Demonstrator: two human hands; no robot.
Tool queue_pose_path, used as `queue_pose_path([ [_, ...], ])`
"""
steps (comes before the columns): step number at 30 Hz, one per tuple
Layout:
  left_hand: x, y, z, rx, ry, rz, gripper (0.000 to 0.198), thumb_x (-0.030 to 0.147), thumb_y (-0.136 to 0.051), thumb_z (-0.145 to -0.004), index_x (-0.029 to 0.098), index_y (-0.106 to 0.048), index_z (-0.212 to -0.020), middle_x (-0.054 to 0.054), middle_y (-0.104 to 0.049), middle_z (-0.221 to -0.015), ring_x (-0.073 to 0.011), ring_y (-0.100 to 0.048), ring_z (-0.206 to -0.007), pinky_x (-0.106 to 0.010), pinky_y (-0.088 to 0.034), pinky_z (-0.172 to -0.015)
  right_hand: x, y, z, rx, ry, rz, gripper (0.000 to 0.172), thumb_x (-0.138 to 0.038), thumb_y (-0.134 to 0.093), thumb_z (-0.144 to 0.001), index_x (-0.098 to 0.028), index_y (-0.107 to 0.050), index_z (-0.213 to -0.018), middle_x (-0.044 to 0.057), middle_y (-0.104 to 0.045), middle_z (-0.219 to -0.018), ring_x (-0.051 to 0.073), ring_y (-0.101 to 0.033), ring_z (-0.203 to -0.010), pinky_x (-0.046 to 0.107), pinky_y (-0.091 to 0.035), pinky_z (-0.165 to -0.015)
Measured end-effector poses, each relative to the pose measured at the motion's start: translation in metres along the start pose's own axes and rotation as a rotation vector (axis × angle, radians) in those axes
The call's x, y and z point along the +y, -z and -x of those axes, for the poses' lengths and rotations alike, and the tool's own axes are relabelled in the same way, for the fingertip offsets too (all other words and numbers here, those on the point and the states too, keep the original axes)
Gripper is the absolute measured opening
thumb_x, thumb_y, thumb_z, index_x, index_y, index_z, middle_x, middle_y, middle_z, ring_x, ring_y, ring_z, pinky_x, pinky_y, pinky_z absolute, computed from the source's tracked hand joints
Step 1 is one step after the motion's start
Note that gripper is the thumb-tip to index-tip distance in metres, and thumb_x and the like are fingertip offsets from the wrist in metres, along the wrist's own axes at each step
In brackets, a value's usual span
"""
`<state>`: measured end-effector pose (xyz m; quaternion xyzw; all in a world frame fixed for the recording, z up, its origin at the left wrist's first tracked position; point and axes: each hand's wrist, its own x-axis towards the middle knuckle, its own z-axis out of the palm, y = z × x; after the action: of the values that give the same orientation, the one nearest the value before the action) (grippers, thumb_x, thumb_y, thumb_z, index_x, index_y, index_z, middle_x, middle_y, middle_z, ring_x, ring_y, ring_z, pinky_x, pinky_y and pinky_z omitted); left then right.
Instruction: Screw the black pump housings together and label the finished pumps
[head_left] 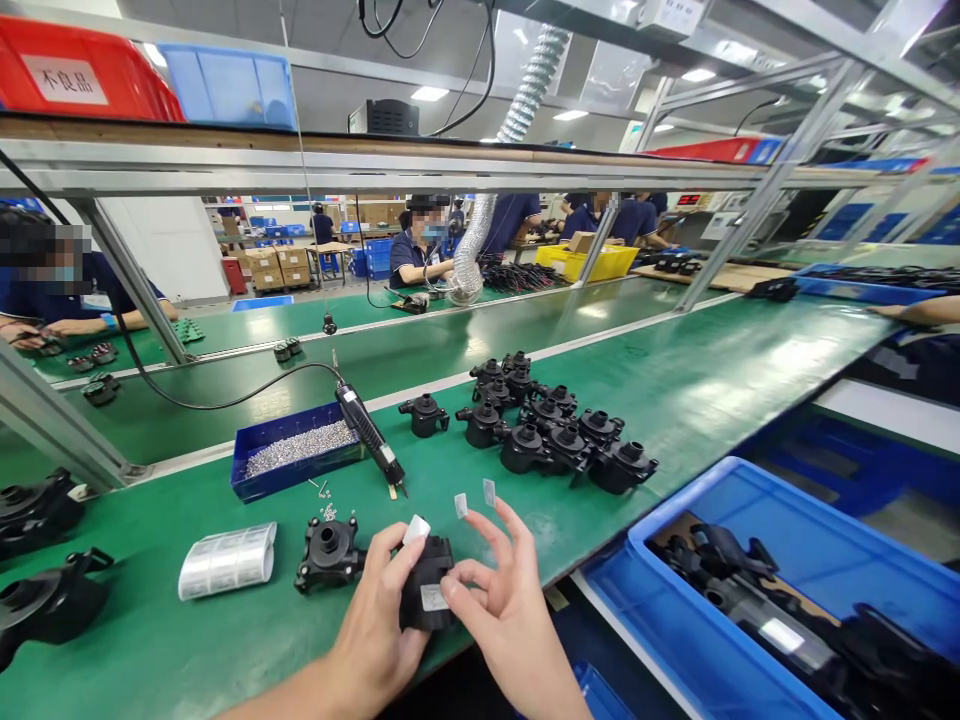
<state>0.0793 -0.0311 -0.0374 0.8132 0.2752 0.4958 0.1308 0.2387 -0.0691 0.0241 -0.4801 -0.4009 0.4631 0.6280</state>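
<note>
Two hands: left hand (375,625) wrapped round one black pump housing (424,590) over the green belt (675,390), at its near edge; right hand (514,620) spread open, thumb on that housing's label
Stickers: two small white stickers (461,505) on raised right fingertips
Loose housings: one single housing (328,552) beside the left hand; about eleven in the cluster (555,430), overlapping, count unsure
Supplies: one label roll (227,560); one blue screw tray (292,480); one screwdriver (371,440)
Cut off: two black parts (41,600) at left edge; one blue bin (675,630), contents indistinct

Bright, even illumination from ceiling light panels (429,93). Faint, soft shadows only. Broad glare on green conveyor belt (787,365). Sharp focus at left hand (375,620) and right hand (514,615). Strong wide-angle bending of shelf rail (375,165) toward edges.
</note>
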Motion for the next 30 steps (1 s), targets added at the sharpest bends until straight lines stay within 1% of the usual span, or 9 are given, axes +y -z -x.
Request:
queue_pose_path([
  [7, 0.000, 0.001, -0.001, 0.004, -0.012, -0.013, 0.080, -0.001, -0.060, -0.090, 0.020, -0.029, -0.160, -0.021, -0.041, -0.150, -0.0297, -0.046, -0.144, -0.046, -0.049, -0.114, 0.012, 0.006, 0.002, 0.033, 0.075, 0.188, 0.080, -0.041, -0.077, -0.086, -0.035, -0.032, -0.152, 0.014, -0.050, -0.145, 0.017, -0.067, -0.077, 0.028, -0.055, -0.059],
  [11, 0.001, 0.002, -0.003, -0.013, -0.023, -0.020, 0.078, -0.002, -0.056, -0.089, 0.019, -0.029, -0.160, -0.020, -0.040, -0.150, -0.0283, -0.046, -0.143, -0.044, -0.049, -0.114, 0.022, 0.022, -0.006, 0.020, 0.167, 0.362, 0.086, -0.035, -0.075, -0.087, -0.032, -0.025, -0.157, 0.013, -0.053, -0.139, 0.027, -0.065, -0.108, 0.040, -0.059, -0.086],
  [14, 0.004, 0.002, -0.006, -0.013, -0.050, -0.048, 0.076, -0.004, -0.052, -0.089, 0.018, -0.031, -0.159, -0.020, -0.041, -0.149, -0.0265, -0.045, -0.142, -0.042, -0.048, -0.113, 0.028, 0.025, -0.011, -0.072, 0.153, 0.307, 0.089, -0.032, -0.073, -0.087, -0.036, -0.018, -0.157, 0.013, -0.039, -0.153, 0.030, -0.050, -0.136, 0.047, -0.054, -0.104],
  [17, 0.009, 0.002, -0.012, 0.016, -0.172, -0.112, 0.077, -0.007, -0.050, -0.089, 0.022, -0.033, -0.158, -0.016, -0.047, -0.141, -0.0243, -0.047, -0.136, -0.040, -0.049, -0.110, 0.039, 0.012, -0.010, -0.169, 0.098, 0.292, 0.105, -0.024, -0.077, -0.079, -0.035, -0.010, -0.159, 0.014, -0.040, -0.150, 0.030, -0.056, -0.131, 0.049, -0.053, -0.106],
  [21, 0.016, 0.009, -0.016, 0.023, -0.320, -0.330, 0.071, -0.004, -0.058, -0.089, 0.032, -0.049, -0.149, -0.011, -0.052, -0.136, -0.0249, -0.052, -0.129, -0.045, -0.043, -0.113, 0.053, -0.005, -0.013, -0.199, 0.328, 0.321, 0.102, -0.021, -0.080, -0.076, -0.032, -0.020, -0.159, 0.018, -0.026, -0.161, 0.035, -0.054, -0.133, 0.054, -0.048, -0.111],
  [24, 0.022, 0.014, -0.015, 0.035, -0.426, -0.496, 0.054, 0.008, -0.064, -0.093, 0.038, -0.061, -0.138, -0.009, -0.056, -0.135, -0.0268, -0.055, -0.130, -0.049, -0.038, -0.118, 0.042, 0.004, -0.028, -0.313, 0.451, 0.383, 0.093, -0.024, -0.084, -0.076, -0.033, -0.036, -0.155, 0.015, -0.023, -0.165, 0.039, -0.044, -0.143, 0.061, -0.038, -0.118],
  [27, 0.026, 0.004, -0.009, -0.053, -0.512, -0.436, 0.034, 0.023, -0.064, -0.099, 0.033, -0.066, -0.131, -0.006, -0.070, -0.109, -0.0195, -0.069, -0.103, -0.031, -0.055, -0.100, 0.011, 0.030, -0.058, -0.526, 0.405, 0.513, 0.102, -0.018, -0.082, -0.076, -0.035, -0.028, -0.161, 0.014, -0.025, -0.165, 0.037, -0.044, -0.144, 0.061, -0.042, -0.115],
  [28, 0.027, -0.002, -0.007, -0.127, -0.486, -0.363, 0.029, 0.029, -0.061, -0.101, 0.030, -0.066, -0.130, -0.004, -0.072, -0.096, -0.0167, -0.070, -0.087, -0.024, -0.059, -0.086, 0.001, 0.040, -0.072, -0.508, 0.418, 0.535, 0.098, -0.016, -0.075, -0.081, -0.036, -0.024, -0.162, 0.014, -0.026, -0.164, 0.034, -0.048, -0.141, 0.058, -0.046, -0.112],
  [30, 0.025, -0.015, -0.002, -0.277, -0.351, -0.233, 0.030, 0.037, -0.058, -0.103, 0.030, -0.063, -0.132, -0.001, -0.072, -0.086, -0.0144, -0.069, -0.071, -0.019, -0.060, -0.068, -0.014, 0.057, -0.107, -0.182, 0.574, 0.576, 0.080, -0.019, -0.062, -0.091, -0.034, -0.024, -0.160, 0.014, -0.029, -0.160, 0.029, -0.052, -0.135, 0.054, -0.048, -0.111],
])
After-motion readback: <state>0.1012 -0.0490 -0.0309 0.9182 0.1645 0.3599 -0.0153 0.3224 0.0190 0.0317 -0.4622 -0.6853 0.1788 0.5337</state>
